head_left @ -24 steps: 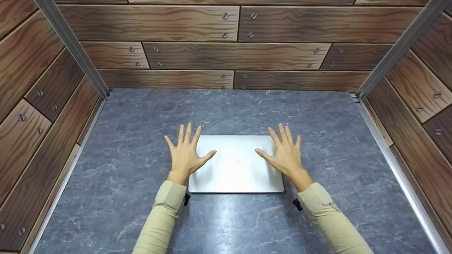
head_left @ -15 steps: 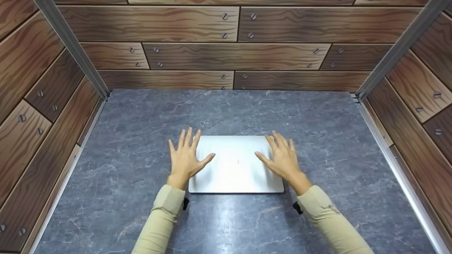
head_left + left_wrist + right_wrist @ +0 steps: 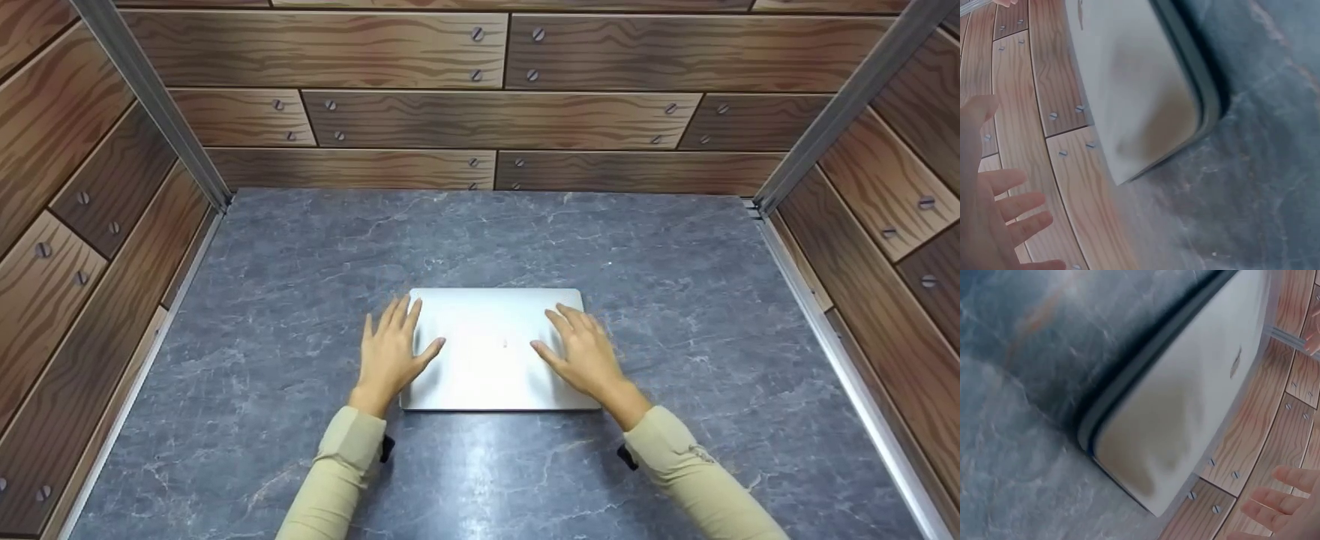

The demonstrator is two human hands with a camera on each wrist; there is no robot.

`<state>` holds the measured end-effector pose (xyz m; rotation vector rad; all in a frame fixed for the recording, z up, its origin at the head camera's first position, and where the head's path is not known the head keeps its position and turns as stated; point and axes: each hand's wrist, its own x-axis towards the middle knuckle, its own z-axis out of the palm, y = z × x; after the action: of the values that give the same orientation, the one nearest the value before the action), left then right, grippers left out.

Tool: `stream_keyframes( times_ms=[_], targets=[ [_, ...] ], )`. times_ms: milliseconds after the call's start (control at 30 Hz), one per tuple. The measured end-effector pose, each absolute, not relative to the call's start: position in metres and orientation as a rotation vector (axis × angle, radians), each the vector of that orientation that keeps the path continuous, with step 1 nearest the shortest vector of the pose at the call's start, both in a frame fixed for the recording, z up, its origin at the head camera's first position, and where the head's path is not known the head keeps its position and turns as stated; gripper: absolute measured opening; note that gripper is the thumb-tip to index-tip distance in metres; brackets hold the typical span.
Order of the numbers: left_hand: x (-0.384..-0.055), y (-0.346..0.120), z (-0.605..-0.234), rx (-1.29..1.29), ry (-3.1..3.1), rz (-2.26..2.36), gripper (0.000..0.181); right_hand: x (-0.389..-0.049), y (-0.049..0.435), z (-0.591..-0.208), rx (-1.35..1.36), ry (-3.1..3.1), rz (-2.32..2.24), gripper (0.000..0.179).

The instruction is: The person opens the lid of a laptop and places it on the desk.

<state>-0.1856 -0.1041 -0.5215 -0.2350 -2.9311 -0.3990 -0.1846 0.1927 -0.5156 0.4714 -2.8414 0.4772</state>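
Observation:
A closed silver laptop lies flat on the grey marbled table. Over its left edge hovers my left hand, fingers spread and thumb pointing inward across the lid. My right hand hangs above the right part of the lid, its fingers apart and slightly bent. Both wrist views show a gap between hand and lid: the left hand stands off from the laptop, and the right hand likewise from the laptop. Neither hand holds anything. Blurred reflections of the hands show on the lid.
The marbled table extends around the laptop on all sides. Wood-patterned panels wall the back and both sides. Metal posts rise at the back corners, and metal rails run along the side edges.
Both hands have come down and back toward the person, and the right hand also inward over the lid. The right fingers bend a little more. The laptop stays in place.

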Motion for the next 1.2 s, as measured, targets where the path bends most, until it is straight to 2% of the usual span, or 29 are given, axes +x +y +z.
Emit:
stream_keyframes(
  times_ms=[1200],
  targets=[
    [-0.155,-0.131,-0.556,-0.321,-3.085,-0.415,0.079,-0.157,0.168,-0.551,0.74,-2.965,0.499,0.06]
  ],
)
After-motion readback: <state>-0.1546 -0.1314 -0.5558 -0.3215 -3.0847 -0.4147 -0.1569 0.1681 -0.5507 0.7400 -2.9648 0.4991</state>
